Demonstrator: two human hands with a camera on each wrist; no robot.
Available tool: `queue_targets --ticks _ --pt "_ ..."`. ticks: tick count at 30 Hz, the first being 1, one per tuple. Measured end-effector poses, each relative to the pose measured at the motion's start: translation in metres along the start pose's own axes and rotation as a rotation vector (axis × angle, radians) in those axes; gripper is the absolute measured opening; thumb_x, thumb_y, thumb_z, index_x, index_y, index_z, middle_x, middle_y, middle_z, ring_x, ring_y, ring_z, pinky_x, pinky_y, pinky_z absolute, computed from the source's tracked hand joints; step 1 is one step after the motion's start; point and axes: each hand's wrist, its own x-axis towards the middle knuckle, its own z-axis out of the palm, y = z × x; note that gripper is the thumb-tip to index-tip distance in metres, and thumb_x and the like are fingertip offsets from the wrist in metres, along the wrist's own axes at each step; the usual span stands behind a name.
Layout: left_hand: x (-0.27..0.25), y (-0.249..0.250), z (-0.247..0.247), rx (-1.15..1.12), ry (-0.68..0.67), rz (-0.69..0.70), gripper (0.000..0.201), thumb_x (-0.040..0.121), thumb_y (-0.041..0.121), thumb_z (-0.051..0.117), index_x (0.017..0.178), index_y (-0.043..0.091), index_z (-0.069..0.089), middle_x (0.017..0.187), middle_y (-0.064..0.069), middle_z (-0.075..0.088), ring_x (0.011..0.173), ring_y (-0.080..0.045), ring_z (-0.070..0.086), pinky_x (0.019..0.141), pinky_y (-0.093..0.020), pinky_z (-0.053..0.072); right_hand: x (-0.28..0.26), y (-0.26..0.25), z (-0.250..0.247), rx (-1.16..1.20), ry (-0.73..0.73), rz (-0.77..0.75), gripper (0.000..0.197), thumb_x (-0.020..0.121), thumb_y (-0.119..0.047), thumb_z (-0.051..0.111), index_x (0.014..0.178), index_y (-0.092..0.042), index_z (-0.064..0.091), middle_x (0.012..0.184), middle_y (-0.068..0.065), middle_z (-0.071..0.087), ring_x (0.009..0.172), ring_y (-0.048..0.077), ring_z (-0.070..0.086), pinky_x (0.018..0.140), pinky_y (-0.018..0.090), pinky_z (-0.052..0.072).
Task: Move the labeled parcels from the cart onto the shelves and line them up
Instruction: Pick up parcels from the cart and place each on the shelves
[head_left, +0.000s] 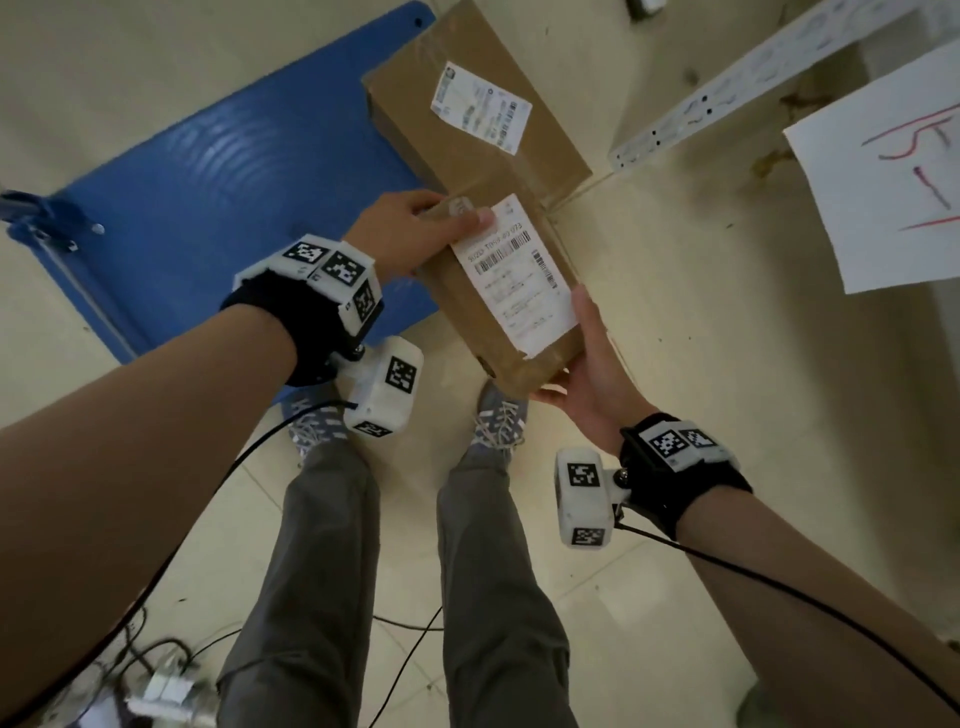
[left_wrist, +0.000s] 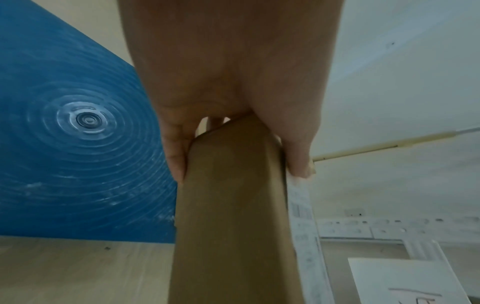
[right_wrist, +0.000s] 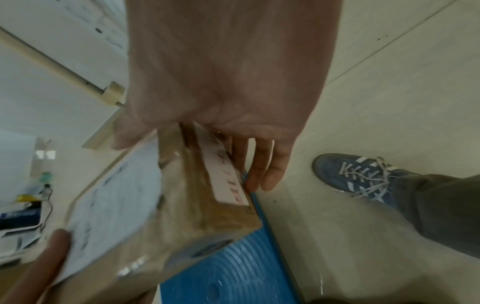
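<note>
A small brown parcel (head_left: 467, 317) with a white barcode label (head_left: 514, 275) hangs in the air between both hands, above the floor beside the blue cart (head_left: 234, 182). My left hand (head_left: 415, 234) grips its far end, thumb on the label's top edge. My right hand (head_left: 589, 364) holds the near right corner, thumb along the side and fingers underneath. The left wrist view shows thumb and fingers pinching the parcel (left_wrist: 228, 205). In the right wrist view the parcel (right_wrist: 187, 205) is blurred. A larger labeled parcel (head_left: 467, 130) lies on the cart's far corner.
A white perforated shelf rail (head_left: 727, 88) runs across the upper right, with a white sheet bearing red marks (head_left: 883, 171) below it. My feet in blue shoes (head_left: 498, 415) stand on the tiled floor. Black cables (head_left: 156, 649) trail at lower left.
</note>
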Motion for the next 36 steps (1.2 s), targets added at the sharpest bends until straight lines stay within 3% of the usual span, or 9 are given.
queue_targets --ticks 5,8,12,17,19,23,29,33,36 --pt "-0.004 0.010 0.018 -0.130 -0.088 -0.221 0.055 0.083 0.060 0.064 0.125 0.026 0.055 0.128 -0.001 0.059 0.110 -0.021 0.061 0.089 -0.040 0.057 0.001 0.012 -0.018 0.146 0.016 0.044 0.040 0.095 -0.058 0.051 0.128 -0.037 0.061 0.123 -0.005 0.072 0.122 0.022 0.063 0.106 0.052 0.048" --pt "-0.008 0.014 0.020 -0.263 -0.122 -0.240 0.077 0.080 0.068 0.062 0.142 0.027 0.042 0.135 -0.002 0.049 0.110 -0.026 0.058 0.084 -0.042 0.058 0.003 0.008 -0.024 0.239 0.009 0.173 0.045 0.091 -0.062 0.054 0.118 -0.028 0.067 0.107 0.003 0.076 0.104 0.026 0.067 0.090 0.043 0.056" --pt "-0.015 0.020 0.020 -0.288 -0.134 -0.198 0.080 0.078 0.081 0.049 0.143 0.034 0.043 0.129 -0.005 0.058 0.097 -0.030 0.070 0.077 -0.041 0.061 0.003 0.007 -0.030 0.352 -0.048 0.272 0.054 0.087 -0.067 0.056 0.092 -0.016 0.075 0.088 0.008 0.069 0.076 0.022 0.059 0.065 0.030 0.047" --pt "-0.016 0.021 0.026 -0.242 -0.118 -0.184 0.074 0.079 0.069 0.063 0.138 0.028 0.045 0.131 -0.001 0.053 0.109 -0.022 0.062 0.075 -0.042 0.062 0.009 0.012 -0.034 0.345 -0.031 0.202 0.052 0.090 -0.064 0.055 0.118 -0.022 0.067 0.108 0.008 0.074 0.098 0.026 0.068 0.082 0.041 0.057" --pt "-0.016 0.017 0.030 -0.181 -0.072 -0.128 0.071 0.079 0.053 0.073 0.138 0.026 0.043 0.134 0.004 0.047 0.116 -0.016 0.055 0.075 -0.036 0.062 0.012 0.016 -0.033 0.317 -0.015 0.141 0.049 0.094 -0.056 0.056 0.134 -0.027 0.058 0.125 0.009 0.069 0.112 0.029 0.067 0.092 0.049 0.057" --pt "-0.021 0.006 0.039 0.049 -0.033 0.184 0.091 0.072 0.033 0.085 0.145 0.023 0.032 0.130 0.009 0.044 0.111 -0.006 0.051 0.087 -0.015 0.047 0.018 0.023 -0.028 0.310 0.043 0.125 0.052 0.095 -0.031 0.062 0.142 -0.017 0.046 0.125 0.014 0.060 0.102 0.030 0.070 0.086 0.047 0.060" --pt "-0.027 -0.015 0.049 0.162 -0.145 0.455 0.095 0.062 0.034 0.086 0.141 0.018 0.036 0.128 0.007 0.048 0.116 -0.002 0.049 0.101 -0.013 0.039 0.024 0.019 -0.026 0.392 0.052 0.113 0.035 0.093 -0.040 0.049 0.118 -0.018 0.060 0.117 0.014 0.053 0.116 0.037 0.058 0.100 0.053 0.050" --pt "-0.027 -0.025 0.050 0.113 -0.147 0.568 0.092 0.063 0.032 0.082 0.141 0.014 0.037 0.132 0.001 0.047 0.118 0.003 0.047 0.100 -0.011 0.038 0.027 0.019 -0.024 0.421 0.099 0.095 0.048 0.094 -0.047 0.049 0.134 -0.021 0.055 0.124 0.017 0.055 0.125 0.036 0.056 0.105 0.054 0.046" --pt "-0.025 -0.029 0.046 0.047 -0.076 0.526 0.085 0.068 0.028 0.085 0.139 0.018 0.040 0.133 0.001 0.048 0.121 -0.001 0.049 0.099 -0.017 0.043 0.028 0.021 -0.024 0.398 0.205 0.029 0.051 0.094 -0.048 0.049 0.136 -0.020 0.055 0.118 0.014 0.061 0.113 0.032 0.063 0.105 0.047 0.048"
